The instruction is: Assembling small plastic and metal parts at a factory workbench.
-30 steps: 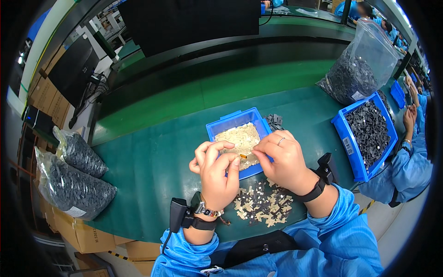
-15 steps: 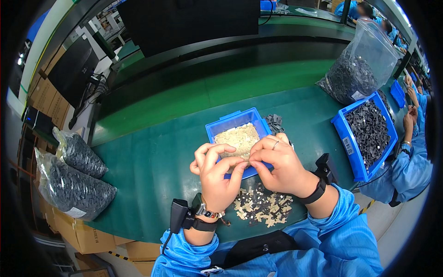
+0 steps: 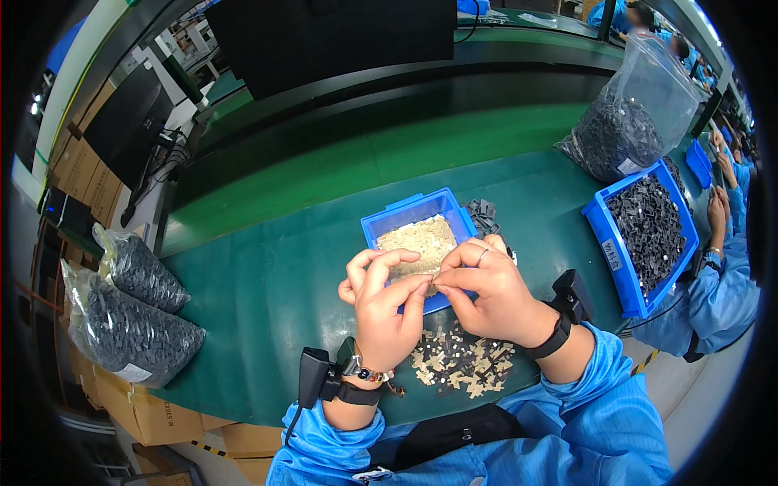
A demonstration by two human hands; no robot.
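Observation:
My left hand (image 3: 387,312) and my right hand (image 3: 490,293) meet fingertip to fingertip over the near edge of a small blue bin (image 3: 391,217). Thumb and index finger of each are pinched together. Whatever lies between them is too small and too covered to name. Flat cream-coloured pieces (image 3: 421,236) fill the bin below my fingers. On the green table just nearer to me lies a loose pile of mixed cream and black small pieces (image 3: 466,363). Some dark grey pieces (image 3: 481,212) lie behind my right hand, beside the bin.
A larger blue bin of black pieces (image 3: 604,212) stands at the right, with a clear bag of dark pieces (image 3: 620,134) behind it. Two more filled bags (image 3: 142,324) sit at the table's left edge. A co-worker's hand (image 3: 718,212) shows at far right.
Both hands have shifted very slightly, with the pinched fingertips a little to the left. The bins and piles stay where they were.

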